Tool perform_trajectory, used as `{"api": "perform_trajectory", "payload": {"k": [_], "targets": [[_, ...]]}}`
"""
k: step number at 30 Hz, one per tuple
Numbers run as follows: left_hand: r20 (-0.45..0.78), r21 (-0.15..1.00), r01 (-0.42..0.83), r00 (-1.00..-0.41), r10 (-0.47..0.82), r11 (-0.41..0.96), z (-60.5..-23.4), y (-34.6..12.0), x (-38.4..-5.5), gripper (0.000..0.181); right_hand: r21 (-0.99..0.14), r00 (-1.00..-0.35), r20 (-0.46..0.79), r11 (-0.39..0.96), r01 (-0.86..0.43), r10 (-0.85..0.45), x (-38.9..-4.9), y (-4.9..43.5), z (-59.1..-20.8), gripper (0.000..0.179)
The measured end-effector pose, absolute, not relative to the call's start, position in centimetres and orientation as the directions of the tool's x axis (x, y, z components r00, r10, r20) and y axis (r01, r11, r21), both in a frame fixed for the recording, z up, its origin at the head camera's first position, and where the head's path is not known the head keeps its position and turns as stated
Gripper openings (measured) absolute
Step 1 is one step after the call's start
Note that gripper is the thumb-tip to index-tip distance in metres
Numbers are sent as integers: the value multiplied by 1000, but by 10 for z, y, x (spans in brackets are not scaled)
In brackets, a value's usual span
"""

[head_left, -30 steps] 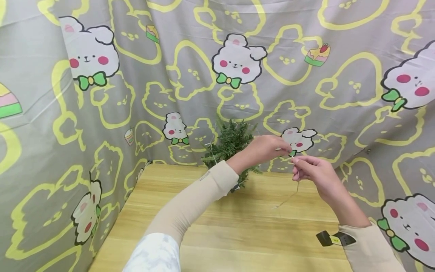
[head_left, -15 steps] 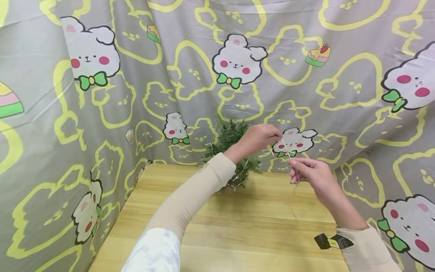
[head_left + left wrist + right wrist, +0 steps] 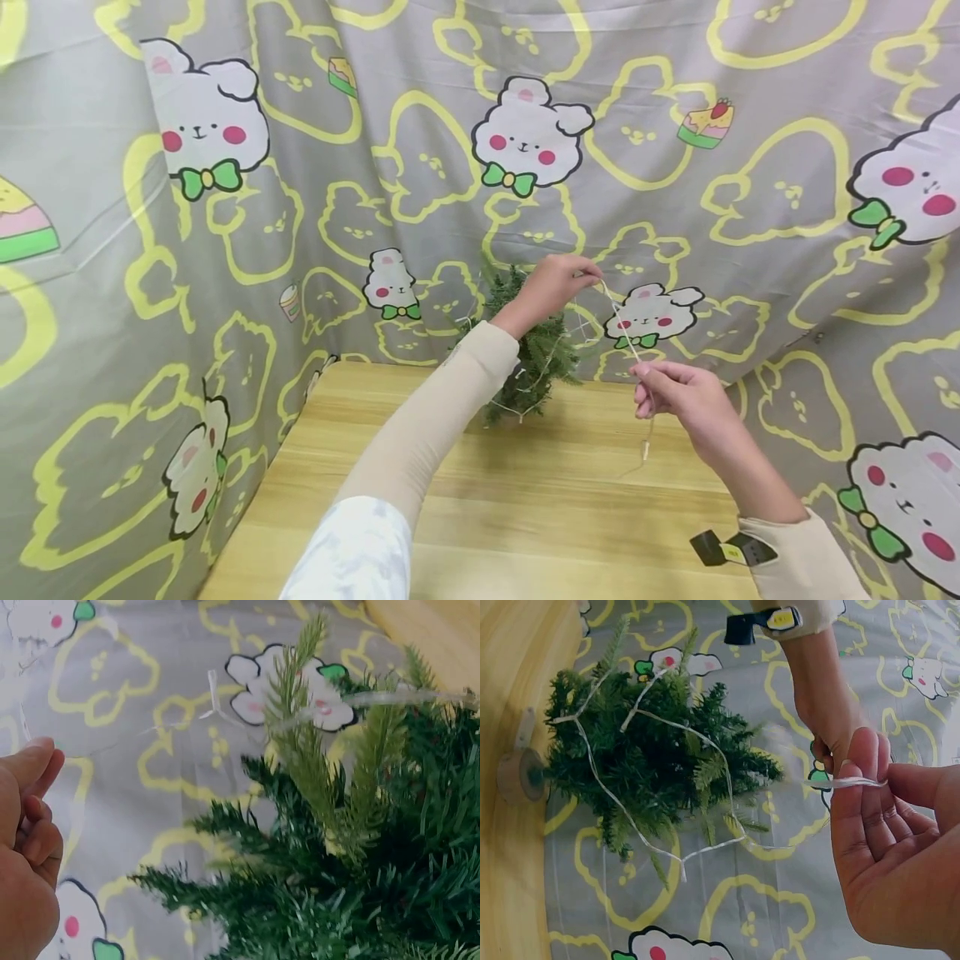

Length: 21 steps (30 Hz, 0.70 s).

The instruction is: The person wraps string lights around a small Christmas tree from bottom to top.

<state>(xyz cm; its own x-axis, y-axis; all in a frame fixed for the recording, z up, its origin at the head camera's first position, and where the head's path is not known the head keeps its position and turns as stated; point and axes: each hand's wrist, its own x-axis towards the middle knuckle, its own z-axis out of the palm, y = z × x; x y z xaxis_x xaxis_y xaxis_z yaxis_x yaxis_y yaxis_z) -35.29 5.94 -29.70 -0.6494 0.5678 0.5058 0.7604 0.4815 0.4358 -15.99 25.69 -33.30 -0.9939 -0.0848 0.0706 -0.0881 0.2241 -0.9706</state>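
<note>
A small artificial Christmas tree (image 3: 546,358) stands near the back of the table, with a white string of lights (image 3: 682,859) wound round it. My left hand (image 3: 557,287), raised in front of the tree's upper right side, pinches the wire. Lower and to the right, my right hand (image 3: 681,390) pinches the same string between thumb and fingers. A stretch of string (image 3: 622,321) runs taut between the hands, and a loose end with a small bulb (image 3: 646,451) dangles below the right hand. In the right wrist view the tree's round wooden base (image 3: 521,774) shows.
A wood-grain table (image 3: 480,517) lies under the arms. Grey curtain (image 3: 420,183) with yellow outlines and cartoon bears hangs behind and at the sides, close to the tree. A black wrist camera (image 3: 731,550) sits on the right sleeve.
My left hand has moved up and left, away from the right hand, lengthening the stretch of string between them. The right hand has dropped slightly; more of the tree's front shows.
</note>
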Motion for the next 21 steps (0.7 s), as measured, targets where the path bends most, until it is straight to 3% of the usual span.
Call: {"api": "perform_trajectory", "payload": {"k": [4,9,14,21], "targets": [[482,495,703,-711,512,511,-297,53,-368,20,-975,-992,75,203,-93,-97,-158,251,-336,24],[469,554,642,-767,438,530,-298,41,-387,20,-965,-992,55,248,-81,-112,-156,242,-341,35],[467,599,616,-788,402,512,-302,33,-401,18,-961,-993,21,273,-51,-113,-157,236,-344,43],[458,627,557,-829,320,545,-309,22,-410,17,-960,-992,33,271,-66,-124,-155,230,-344,40]]}}
